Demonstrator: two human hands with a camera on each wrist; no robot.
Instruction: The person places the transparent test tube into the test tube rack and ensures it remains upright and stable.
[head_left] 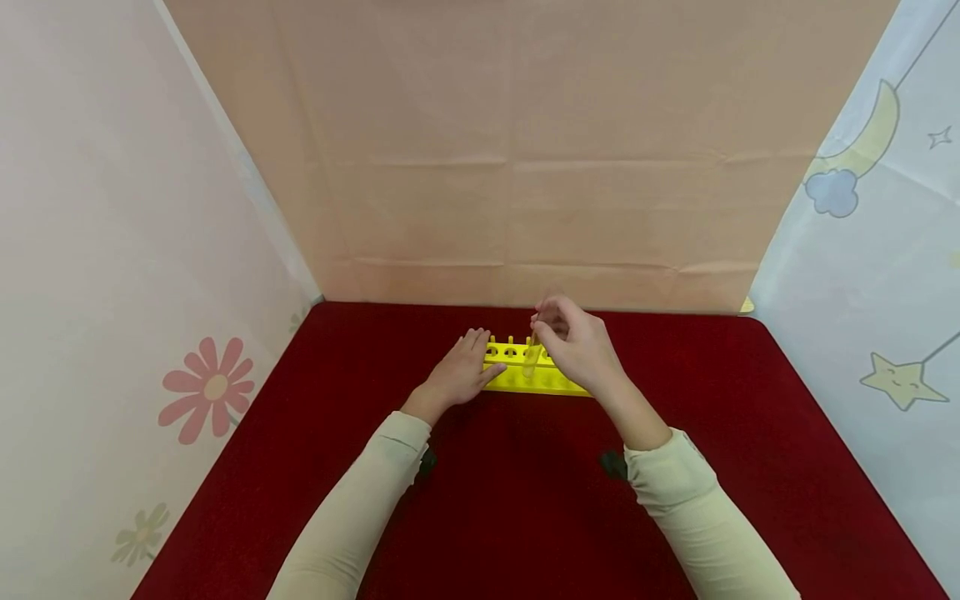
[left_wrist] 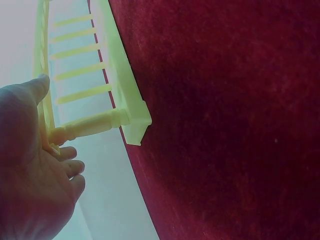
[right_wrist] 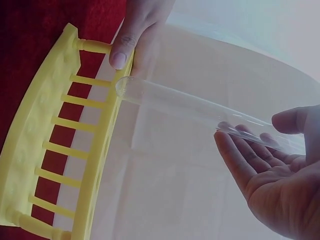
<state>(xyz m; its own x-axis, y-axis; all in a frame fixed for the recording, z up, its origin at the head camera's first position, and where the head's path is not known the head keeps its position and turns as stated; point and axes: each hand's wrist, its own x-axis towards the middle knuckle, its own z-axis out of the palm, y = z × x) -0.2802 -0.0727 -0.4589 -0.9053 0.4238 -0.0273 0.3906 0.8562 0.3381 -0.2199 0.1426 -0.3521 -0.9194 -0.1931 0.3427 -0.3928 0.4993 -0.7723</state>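
A yellow test tube rack [head_left: 536, 383] stands upright on the red surface, a row of round holes in its top bar. My left hand [head_left: 461, 367] grips the rack's left end, thumb on the near side of the top bar and the other fingers behind it, as the left wrist view shows. Between the thumb and fingers of my right hand [head_left: 588, 348] is a clear glass test tube [right_wrist: 170, 102]. Its rounded bottom points down, slightly tilted, close to the rack's top bar. Whether the tube touches the bar I cannot tell. No other tube shows in the rack.
The dark red table covering [head_left: 525, 500] extends around the rack on all sides. A plain peach backdrop [head_left: 510, 167] rises behind the far edge. Patterned white sheets hang at the left [head_left: 90, 250] and right [head_left: 862, 275].
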